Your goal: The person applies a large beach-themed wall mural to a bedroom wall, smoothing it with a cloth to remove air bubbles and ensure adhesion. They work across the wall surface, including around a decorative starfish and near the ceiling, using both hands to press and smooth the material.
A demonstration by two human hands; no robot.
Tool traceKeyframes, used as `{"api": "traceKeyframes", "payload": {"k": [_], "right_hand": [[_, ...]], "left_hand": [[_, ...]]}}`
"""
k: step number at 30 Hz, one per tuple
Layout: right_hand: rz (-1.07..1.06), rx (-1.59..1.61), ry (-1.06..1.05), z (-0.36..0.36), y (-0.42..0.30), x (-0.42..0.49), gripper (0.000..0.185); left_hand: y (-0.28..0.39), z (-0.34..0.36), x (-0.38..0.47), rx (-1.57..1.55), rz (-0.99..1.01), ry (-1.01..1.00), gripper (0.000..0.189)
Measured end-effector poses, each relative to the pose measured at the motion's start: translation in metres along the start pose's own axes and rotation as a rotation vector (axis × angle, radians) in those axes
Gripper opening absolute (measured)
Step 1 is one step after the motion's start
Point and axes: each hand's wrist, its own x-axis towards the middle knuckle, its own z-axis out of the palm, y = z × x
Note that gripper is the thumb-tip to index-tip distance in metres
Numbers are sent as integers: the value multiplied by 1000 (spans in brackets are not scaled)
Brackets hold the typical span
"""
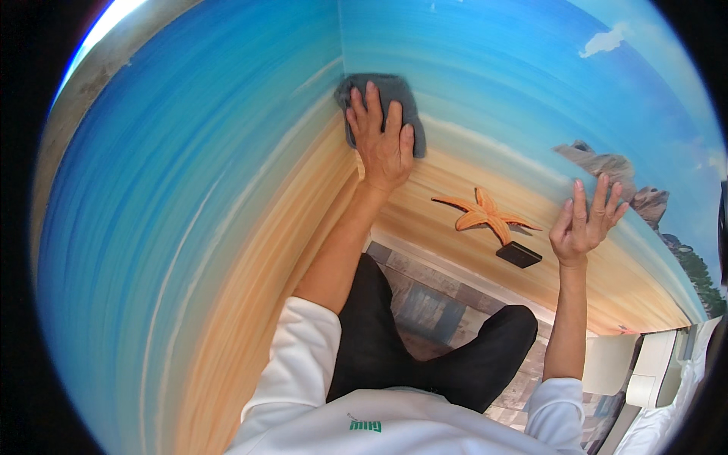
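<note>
A dark grey cloth (418, 139) lies pressed against the wall mural (273, 187) right beside the inner corner. My left hand (382, 142) is spread flat over it, fingers pointing up. Farther right, my right hand (586, 224) holds nothing, its fingers apart and close to the mural near the painted rocks (611, 168); whether the palm touches the wall I cannot tell. Between the two hands are a printed orange starfish (483, 215) and, just below it, a black wall socket or plate (518, 254).
Below the mural runs a pale skirting board (455, 273) above a patchwork wood-look floor (426, 313). My bent knees in black trousers (364, 330) are close to the wall. At lower right stands white and beige furniture (651, 364) with white fabric or plastic (677, 421) beside it.
</note>
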Motion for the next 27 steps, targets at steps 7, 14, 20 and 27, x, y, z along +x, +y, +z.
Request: {"api": "traceKeyframes", "payload": {"k": [7,14,20,27], "right_hand": [[-6,-16,-10,0,2,-4,41],[-41,-42,7,3,2,-4,42],[-23,-25,5,1,-1,-1,42],[-3,0,16,2,-3,1,43]], "left_hand": [[-15,32,-128,23,-103,43,62],[12,66,-271,-218,-1210,-68,66],[36,48,-202,-342,-1250,21,66],[48,13,-33,-184,-410,71,59]]}}
